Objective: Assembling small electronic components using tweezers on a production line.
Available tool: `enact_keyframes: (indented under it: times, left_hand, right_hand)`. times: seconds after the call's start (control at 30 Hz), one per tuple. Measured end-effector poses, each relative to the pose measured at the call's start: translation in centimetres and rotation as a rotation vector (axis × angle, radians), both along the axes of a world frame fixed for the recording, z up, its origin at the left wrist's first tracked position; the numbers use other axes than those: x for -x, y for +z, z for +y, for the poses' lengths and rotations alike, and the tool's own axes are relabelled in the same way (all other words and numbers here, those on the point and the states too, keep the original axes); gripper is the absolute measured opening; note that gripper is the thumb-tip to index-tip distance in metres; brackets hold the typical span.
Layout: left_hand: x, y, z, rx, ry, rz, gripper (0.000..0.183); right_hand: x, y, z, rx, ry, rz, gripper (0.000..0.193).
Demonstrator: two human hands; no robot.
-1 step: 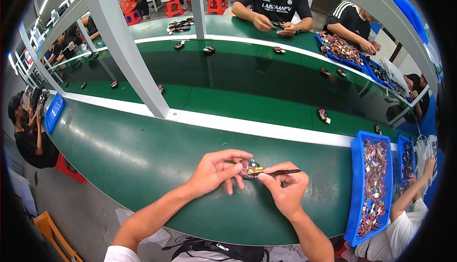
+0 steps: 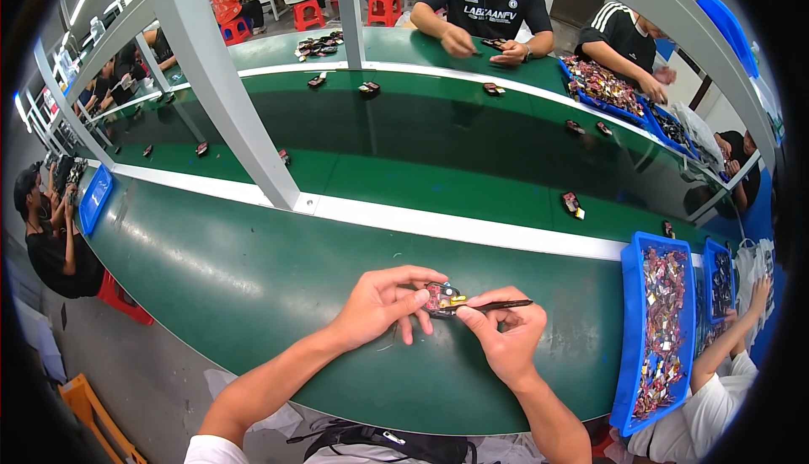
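Over the green worktop (image 2: 337, 249), my left hand (image 2: 381, 302) is closed on a small black casing (image 2: 442, 296). Inside the casing sit a reddish circuit board and a small yellow part. The thumb lies along its near left edge, with the fingers behind and beneath it. My right hand (image 2: 510, 337) pinches slender black tweezers (image 2: 506, 304) between thumb and fingers. Their tip reaches the casing beside the yellow part; whether it grips anything is too small to tell.
A blue tray (image 2: 629, 337) of small reddish boards stands at my right. Past a white rail (image 2: 438, 226), a dark green conveyor belt (image 2: 404, 152) carries several similar casings (image 2: 573, 205). A grey post (image 2: 227, 85) rises at the left. Co-workers (image 2: 489, 9) sit across and at both sides.
My hands, the casing and the tweezers look unmoved. Across the belt, a co-worker's hand has shifted slightly to the left.
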State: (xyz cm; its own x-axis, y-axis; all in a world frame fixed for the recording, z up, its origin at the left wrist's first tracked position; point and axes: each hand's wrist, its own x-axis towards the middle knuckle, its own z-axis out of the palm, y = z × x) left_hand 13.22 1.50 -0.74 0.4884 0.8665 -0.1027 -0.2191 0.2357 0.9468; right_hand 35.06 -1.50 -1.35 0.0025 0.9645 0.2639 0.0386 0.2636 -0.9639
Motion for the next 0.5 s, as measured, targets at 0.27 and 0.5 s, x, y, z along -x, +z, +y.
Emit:
enact_keyframes:
  times: [0.27,0.5]
  left_hand:
    - [-0.01,-0.37,-0.06,-0.014,0.019,-0.007,0.031]
    - [-0.04,-0.41,-0.11,-0.016,0.026,-0.003,0.031]
  right_hand:
    - [0.05,-0.14,-0.03,-0.024,-0.015,-0.041,0.012]
    - [0.17,-0.41,0.0,-0.09,-0.053,-0.039,0.011]
